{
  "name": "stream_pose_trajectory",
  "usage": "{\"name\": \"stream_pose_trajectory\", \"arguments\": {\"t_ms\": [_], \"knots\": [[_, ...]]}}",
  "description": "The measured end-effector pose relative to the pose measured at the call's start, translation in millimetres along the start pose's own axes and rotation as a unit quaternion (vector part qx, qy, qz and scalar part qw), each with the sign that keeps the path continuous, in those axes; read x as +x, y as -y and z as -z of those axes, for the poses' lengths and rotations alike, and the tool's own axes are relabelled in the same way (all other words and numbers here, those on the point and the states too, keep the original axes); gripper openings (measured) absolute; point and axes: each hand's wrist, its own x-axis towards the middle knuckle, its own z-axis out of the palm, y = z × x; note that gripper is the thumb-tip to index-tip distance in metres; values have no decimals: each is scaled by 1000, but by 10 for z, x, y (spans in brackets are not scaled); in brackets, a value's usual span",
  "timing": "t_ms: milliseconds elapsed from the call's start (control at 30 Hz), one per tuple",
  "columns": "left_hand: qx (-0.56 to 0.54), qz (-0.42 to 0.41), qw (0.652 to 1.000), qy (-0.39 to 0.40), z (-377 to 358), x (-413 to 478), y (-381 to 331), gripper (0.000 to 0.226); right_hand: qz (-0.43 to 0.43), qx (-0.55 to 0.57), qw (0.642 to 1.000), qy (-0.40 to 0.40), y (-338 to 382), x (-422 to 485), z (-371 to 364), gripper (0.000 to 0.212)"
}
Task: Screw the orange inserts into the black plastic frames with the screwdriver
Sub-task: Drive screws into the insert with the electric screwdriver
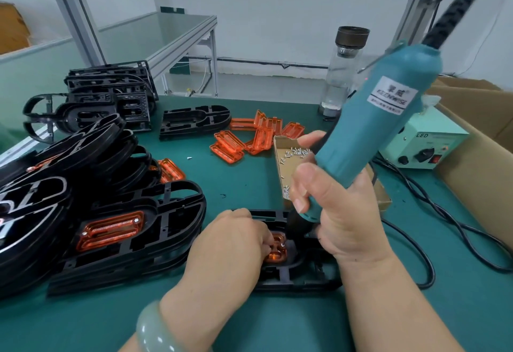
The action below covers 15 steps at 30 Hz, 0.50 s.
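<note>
A black plastic frame (305, 276) lies on the green mat in front of me with an orange insert (277, 249) seated in it. My right hand (338, 212) grips a teal electric screwdriver (383, 118), tilted, with its black nose down at the insert's right end; the bit is hidden. My left hand (236, 246) rests on the frame, its fingers curled on the insert's left end. Loose orange inserts (249, 135) lie in a heap at mid table. A small cardboard tray of screws (286, 160) sits behind the screwdriver.
Stacks of black frames (111, 229), the top one with an orange insert fitted, fill the left side; more frames (111, 93) stand behind. A clear bottle (341, 74), a pale green power box (427, 146) with black cables (444, 226) and a cardboard box (477, 135) are at right.
</note>
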Motion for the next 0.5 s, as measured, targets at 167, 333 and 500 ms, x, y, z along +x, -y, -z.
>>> {"name": "stream_pose_trajectory", "arguments": {"t_ms": [167,333,500], "knots": [[8,0,1000,3,3,4,1,21,-1,21,999,-39,0,-15,13,21],[4,8,1000,3,4,-3,-1,20,13,11,999,-41,29,-42,-12,23],[16,17,1000,14,27,-5,-10,20,42,84,995,-21,62,-36,-40,22]]}}
